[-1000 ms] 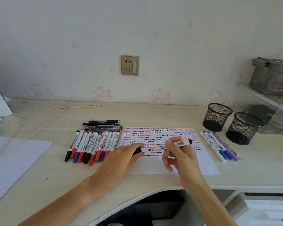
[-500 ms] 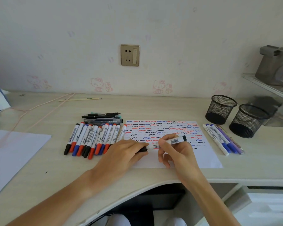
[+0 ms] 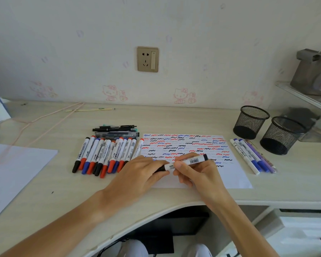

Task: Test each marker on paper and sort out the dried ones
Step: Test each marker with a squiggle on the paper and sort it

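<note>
Head camera looks down on a pale wooden desk (image 3: 44, 191) against a wall with a socket plate (image 3: 147, 59). Both hands meet over the lower part of a test sheet (image 3: 235, 179) covered in red, blue and black squiggles. The right hand (image 3: 198, 173) has its fingers and thumb curled round the white barrel of a black whiteboard marker (image 3: 187, 161), which lies nearly level with its barcode label facing up. The left hand (image 3: 143, 173) pinches the black cap end of the same marker between thumb and fingers, so the two hands touch along it. Just left of the sheet lies a row of capped markers (image 3: 104, 156) with red, blue and black caps, side by side, and a small stack of pens (image 3: 117, 131) sits behind them. Right of the sheet lie a few slim blue and purple pens (image 3: 250, 154), near two black mesh pen cups (image 3: 265, 128). A blank sheet (image 3: 17, 167) rests at the far left.
</note>
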